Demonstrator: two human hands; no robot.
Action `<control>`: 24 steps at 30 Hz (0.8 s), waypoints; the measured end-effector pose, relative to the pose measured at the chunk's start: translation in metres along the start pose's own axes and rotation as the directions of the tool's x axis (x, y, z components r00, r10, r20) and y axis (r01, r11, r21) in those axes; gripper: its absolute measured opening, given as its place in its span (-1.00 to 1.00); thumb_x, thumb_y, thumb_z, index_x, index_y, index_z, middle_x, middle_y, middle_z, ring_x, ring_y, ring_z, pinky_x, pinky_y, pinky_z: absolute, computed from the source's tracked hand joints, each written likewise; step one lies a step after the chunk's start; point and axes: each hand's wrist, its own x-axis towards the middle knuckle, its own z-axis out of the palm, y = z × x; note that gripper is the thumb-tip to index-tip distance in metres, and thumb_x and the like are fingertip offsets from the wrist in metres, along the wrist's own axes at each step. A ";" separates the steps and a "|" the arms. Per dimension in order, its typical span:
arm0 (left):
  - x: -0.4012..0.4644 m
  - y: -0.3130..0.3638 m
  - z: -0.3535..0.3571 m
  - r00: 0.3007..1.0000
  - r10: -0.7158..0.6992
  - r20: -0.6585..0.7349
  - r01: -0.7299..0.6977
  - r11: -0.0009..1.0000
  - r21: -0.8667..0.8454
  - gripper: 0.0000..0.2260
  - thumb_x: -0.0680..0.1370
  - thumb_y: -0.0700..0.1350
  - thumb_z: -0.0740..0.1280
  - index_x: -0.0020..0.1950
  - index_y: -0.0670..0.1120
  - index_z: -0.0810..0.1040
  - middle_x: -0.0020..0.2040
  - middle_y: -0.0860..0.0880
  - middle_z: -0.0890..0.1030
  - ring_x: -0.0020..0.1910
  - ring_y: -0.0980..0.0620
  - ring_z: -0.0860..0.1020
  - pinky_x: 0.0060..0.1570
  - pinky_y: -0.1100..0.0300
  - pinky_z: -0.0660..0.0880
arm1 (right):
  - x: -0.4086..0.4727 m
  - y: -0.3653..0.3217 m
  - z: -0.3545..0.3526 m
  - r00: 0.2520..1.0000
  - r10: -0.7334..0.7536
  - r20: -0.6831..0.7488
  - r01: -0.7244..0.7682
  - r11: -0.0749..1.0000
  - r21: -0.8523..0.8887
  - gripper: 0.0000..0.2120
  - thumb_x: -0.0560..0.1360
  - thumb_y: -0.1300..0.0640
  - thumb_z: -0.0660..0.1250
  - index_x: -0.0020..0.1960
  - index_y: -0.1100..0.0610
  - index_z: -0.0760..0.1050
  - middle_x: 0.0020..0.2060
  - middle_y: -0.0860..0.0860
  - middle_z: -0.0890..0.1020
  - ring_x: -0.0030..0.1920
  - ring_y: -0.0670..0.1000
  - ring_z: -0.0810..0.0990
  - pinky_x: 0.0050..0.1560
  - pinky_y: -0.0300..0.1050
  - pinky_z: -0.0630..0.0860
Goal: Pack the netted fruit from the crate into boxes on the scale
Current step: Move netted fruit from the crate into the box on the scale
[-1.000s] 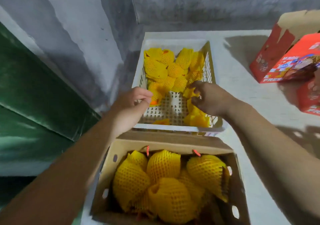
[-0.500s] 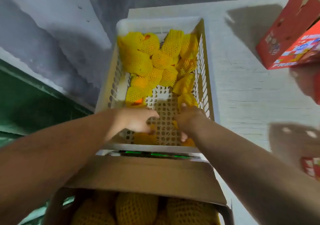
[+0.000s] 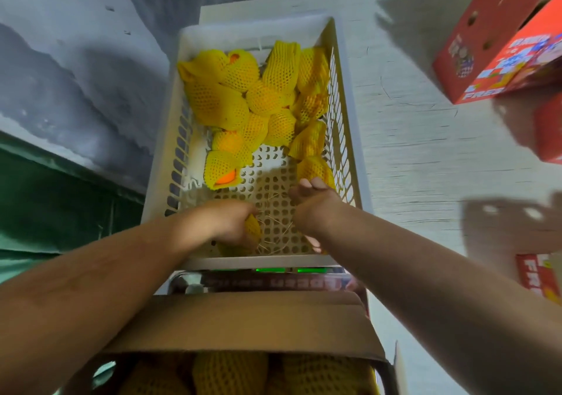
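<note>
- Now both hands reach into the white crate (image 3: 170, 163) in the middle of the frame.
- The left hand (image 3: 231, 221) has its fingers curled round one netted fruit (image 3: 253, 230) at the crate's near end.
- The right hand (image 3: 313, 209) is curled up too; what it holds, I cannot tell.
- More yellow netted fruits (image 3: 243, 96) lie piled at the far end.
- A brown box (image 3: 243, 324) with fruit inside sits at the bottom, on the scale (image 3: 267, 282).
- Red boxes (image 3: 498, 51) stand on the white desk (image 3: 410, 139), upper right.

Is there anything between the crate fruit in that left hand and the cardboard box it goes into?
Only the white plastic crate's near rim and the brown cardboard box's raised flap; the left hand must lift its yellow-netted fruit over both.
</note>
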 end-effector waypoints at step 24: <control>-0.169 0.001 -0.002 0.755 -0.243 -0.609 -0.429 0.519 -0.739 -0.46 0.30 0.35 0.42 0.24 0.25 0.54 0.10 0.14 0.61 -0.03 0.27 0.61 -0.19 0.38 0.52 | -0.009 -0.005 0.005 0.987 -0.150 -0.055 0.108 0.882 -0.459 -0.43 0.67 0.02 0.27 0.64 -0.03 0.21 0.63 0.11 0.22 0.64 0.20 0.08 0.63 0.19 0.03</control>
